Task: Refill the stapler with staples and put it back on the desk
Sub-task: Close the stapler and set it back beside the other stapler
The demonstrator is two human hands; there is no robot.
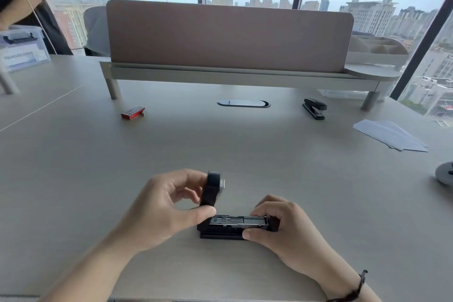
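A black stapler (230, 224) lies on the desk near the front edge with its top cover (210, 189) swung upright, so the metal staple channel shows. My left hand (161, 206) pinches the raised cover between thumb and fingers. My right hand (282, 223) grips the right end of the stapler's body and base. A red staple box (132, 112) lies far back on the left. I cannot tell whether staples sit in the channel.
A second black stapler (315, 108) stands at the back right. White sheets of paper (389, 135) lie at the right, a grey round device (445, 173) at the right edge. A raised shelf with a pink divider panel (228, 37) spans the back.
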